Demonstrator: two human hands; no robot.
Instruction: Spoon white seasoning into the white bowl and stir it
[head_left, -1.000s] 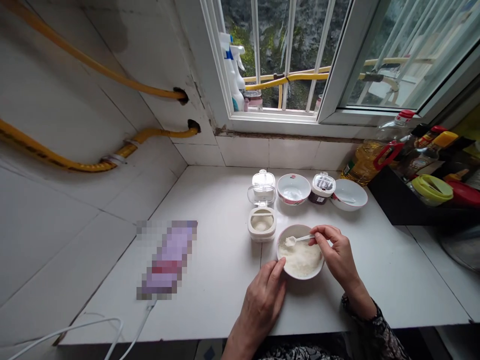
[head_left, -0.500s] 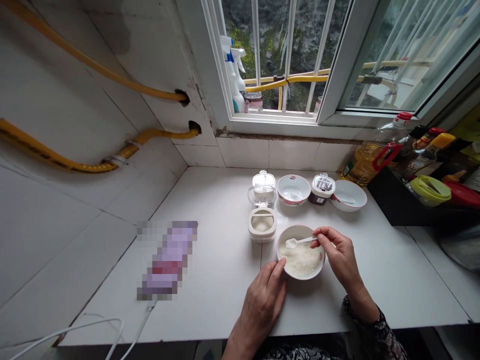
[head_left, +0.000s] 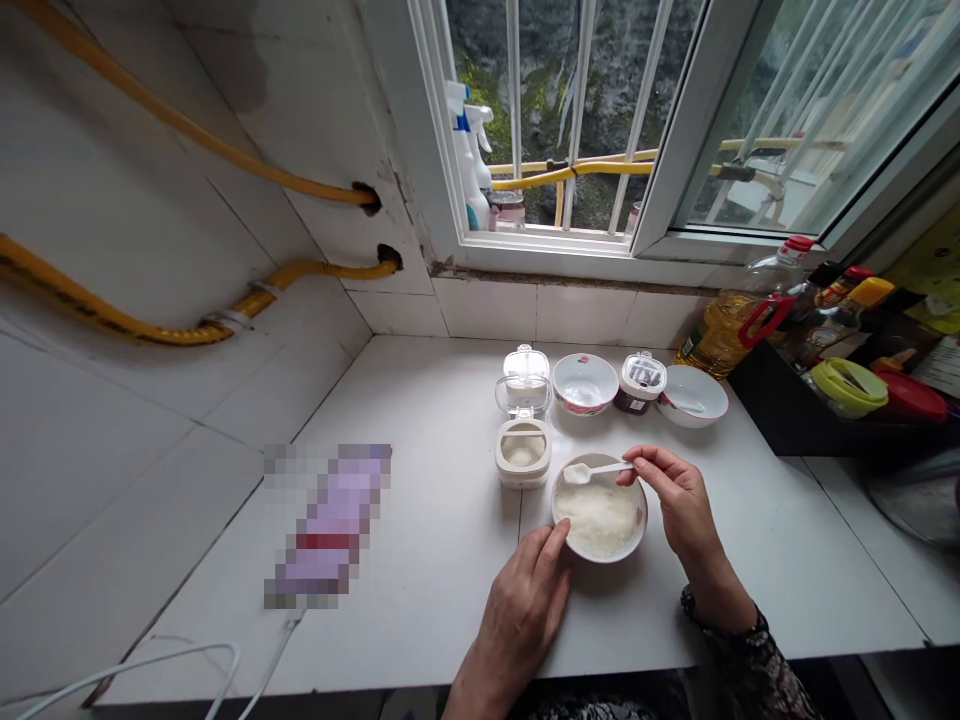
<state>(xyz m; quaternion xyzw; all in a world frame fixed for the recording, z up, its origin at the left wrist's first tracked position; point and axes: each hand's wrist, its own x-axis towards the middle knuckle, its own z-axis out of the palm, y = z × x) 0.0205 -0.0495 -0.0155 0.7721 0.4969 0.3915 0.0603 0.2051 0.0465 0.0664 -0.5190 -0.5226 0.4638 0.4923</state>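
A white bowl (head_left: 636,535) of pale, powdery grains (head_left: 600,515) stands on the counter before me. My right hand (head_left: 679,495) pinches the handle of a small white spoon (head_left: 600,470), whose head is over the far left part of the bowl. White powder appears to lie in the spoon. At the bowl's near-left rim, my left hand (head_left: 521,590) steadies it with thumb and fingers; some fingertips are hidden. Just behind and left of the bowl sits an uncovered white seasoning jar (head_left: 523,478), a whitish content inside it.
Behind stand another white lidded jar (head_left: 526,365), a flowered bowl (head_left: 586,385), a jar with dark contents (head_left: 641,380) and a bowl with a spoon (head_left: 694,400). An oil bottle (head_left: 739,315) and a black condiment box (head_left: 772,400) are at right. A blurred purple object (head_left: 337,520) with a white cable lies left.
The spoon has moved slightly left and away from me, toward the bowl's far rim. My left hand keeps its place at the bowl. The camera view has shifted a little.
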